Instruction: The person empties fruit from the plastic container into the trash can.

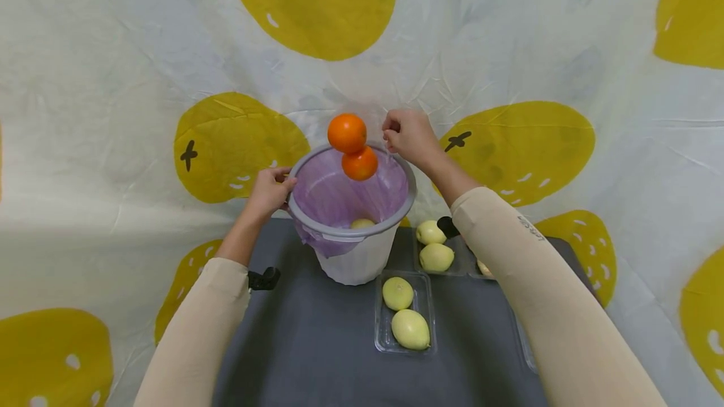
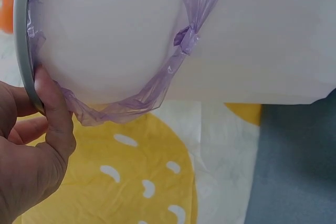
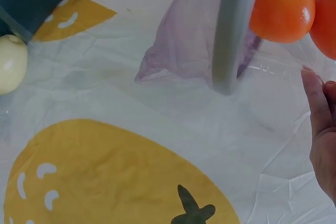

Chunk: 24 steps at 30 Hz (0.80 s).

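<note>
My left hand [image 1: 270,192] grips the grey rim of a white bin [image 1: 355,260], thumb on the outside. A purple bag [image 2: 157,85] lines the bin, knotted on its outer side. Over the bin's opening are two oranges, an upper orange [image 1: 347,133] and a lower orange [image 1: 359,163], touching each other. My right hand [image 1: 411,137] is raised beside them at the right rim, pinching the edge of a clear plastic tray [image 3: 275,68] that stands tipped by the oranges. The tray is hard to see through its transparency. Inside the bin a yellowish fruit [image 1: 362,223] shows partly.
On the dark table [image 1: 317,344], a clear tray [image 1: 378,338] holds two pale yellow fruits. Behind it, another pair of pale fruits [image 1: 436,258] sits in a tray; more trays are partly hidden by my right arm. A fruit-printed sheet [image 1: 141,80] hangs behind the bin.
</note>
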### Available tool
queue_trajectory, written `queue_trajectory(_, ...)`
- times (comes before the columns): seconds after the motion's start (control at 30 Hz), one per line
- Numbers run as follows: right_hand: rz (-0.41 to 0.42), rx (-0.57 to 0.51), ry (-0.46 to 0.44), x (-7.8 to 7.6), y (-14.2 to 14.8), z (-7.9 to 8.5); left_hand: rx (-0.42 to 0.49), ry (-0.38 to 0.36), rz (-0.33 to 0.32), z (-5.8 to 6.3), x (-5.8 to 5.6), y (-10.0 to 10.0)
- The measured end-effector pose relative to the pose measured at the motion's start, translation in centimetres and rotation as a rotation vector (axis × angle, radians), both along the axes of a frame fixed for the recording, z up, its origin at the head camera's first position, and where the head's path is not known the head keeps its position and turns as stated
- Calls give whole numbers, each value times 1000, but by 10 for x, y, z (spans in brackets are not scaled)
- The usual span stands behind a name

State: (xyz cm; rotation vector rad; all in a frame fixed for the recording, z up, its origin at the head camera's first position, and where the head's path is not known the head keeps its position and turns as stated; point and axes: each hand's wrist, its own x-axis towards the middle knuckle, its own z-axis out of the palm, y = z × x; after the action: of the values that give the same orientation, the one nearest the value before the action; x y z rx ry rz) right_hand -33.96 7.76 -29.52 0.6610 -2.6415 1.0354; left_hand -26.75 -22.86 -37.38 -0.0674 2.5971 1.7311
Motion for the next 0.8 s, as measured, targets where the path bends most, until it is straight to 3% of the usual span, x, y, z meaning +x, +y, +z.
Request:
queue_trajectory(0.4,-27,21,32,-4,-5,2,-6,6,-4,-1,1,2)
queue_trajectory(0.8,-29,-30,20,-4,-7,3,25,-1,18,0,2,5)
